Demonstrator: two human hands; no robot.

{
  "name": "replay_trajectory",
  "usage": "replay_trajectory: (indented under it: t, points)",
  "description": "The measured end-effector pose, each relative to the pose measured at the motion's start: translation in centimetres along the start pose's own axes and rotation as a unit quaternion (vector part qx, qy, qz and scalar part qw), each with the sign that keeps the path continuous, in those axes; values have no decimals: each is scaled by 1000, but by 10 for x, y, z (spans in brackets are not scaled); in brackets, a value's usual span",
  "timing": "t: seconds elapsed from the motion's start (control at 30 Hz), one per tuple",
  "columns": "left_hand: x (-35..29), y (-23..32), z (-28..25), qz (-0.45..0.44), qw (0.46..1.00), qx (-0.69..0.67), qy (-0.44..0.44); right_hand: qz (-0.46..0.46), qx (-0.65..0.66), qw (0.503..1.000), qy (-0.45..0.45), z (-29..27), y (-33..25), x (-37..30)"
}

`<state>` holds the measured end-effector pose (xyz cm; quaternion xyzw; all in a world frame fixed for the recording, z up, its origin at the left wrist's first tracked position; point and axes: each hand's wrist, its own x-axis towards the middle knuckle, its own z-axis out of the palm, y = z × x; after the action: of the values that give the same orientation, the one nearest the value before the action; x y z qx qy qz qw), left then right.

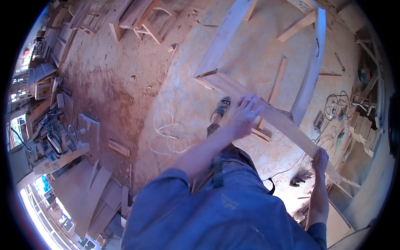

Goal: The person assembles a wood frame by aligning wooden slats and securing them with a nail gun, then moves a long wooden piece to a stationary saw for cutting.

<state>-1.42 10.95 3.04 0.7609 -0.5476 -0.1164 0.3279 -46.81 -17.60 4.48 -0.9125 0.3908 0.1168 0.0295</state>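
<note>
A long pale wooden board point(287, 127) slants across in front of me, from the far left down to the near right. My left hand point(246, 116) is closed over its upper edge near the middle, with the fingers bent across the wood. Nearer its right end, my right hand point(320, 161) is wrapped around the same board. At its left end it meets a long side plank point(223, 37) at a corner. Another long plank point(310, 71) reaches away from near its middle. Whether these joints are fastened, I cannot tell.
A loose wooden strip point(277, 81) lies beyond the board. A pale hose point(168, 135) coils on the dusty floor, left of my foot. A dark power tool point(298, 180) sits near my right arm. Wooden benches point(143, 18) stand far left; sheet offcuts point(98, 196) lie near left.
</note>
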Motion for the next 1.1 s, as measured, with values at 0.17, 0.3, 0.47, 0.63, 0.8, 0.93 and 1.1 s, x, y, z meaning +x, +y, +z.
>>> replay_trajectory:
  t: [0.17, 0.3, 0.47, 0.63, 0.8, 0.93, 1.1]
  points:
    - [37, -59, 0, 67, 985, 155, -45, -15, -19, 1000, 0, 1, -10, 29]
    - [52, -75, -1, 65, 986, 92, -124, -26, -29, 999, -3, 2, -1, 39]
    - [58, -80, -4, 49, 990, 45, -124, -24, -26, 999, -20, 3, -1, 54]
    - [58, -82, -7, 35, 991, 48, -121, -23, -24, 999, -17, 9, -5, 65]
    - [59, -84, -7, 44, 990, 46, -129, -2, -25, 999, -39, 20, -5, 61]
    - [56, -89, -9, 45, 988, 51, -139, -4, -5, 999, -34, 11, -46, 67]
    - [59, -88, -15, 34, 982, 77, -170, -121, 81, 989, 33, -16, -165, 79]
